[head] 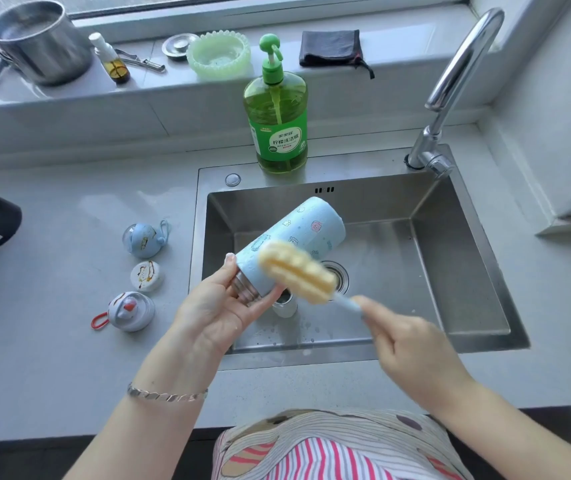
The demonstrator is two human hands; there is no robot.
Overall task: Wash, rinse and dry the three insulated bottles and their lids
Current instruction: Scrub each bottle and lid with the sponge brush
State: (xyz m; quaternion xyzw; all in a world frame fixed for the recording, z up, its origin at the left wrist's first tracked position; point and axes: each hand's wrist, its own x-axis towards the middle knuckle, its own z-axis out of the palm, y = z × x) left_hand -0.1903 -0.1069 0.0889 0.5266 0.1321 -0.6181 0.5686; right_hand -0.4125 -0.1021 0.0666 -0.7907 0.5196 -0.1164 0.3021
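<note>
blue bottle [291,244], tilted over the sink [467,237], likely so drips fall in; left hand [218,306] curls its fingers round the neck end. right hand [412,344] grips a yellow sponge brush [297,271], blurred, its head at the bottle's side. three lids [146,276] lie on the counter [69,341] left of the sink, apparently set aside.
</note>
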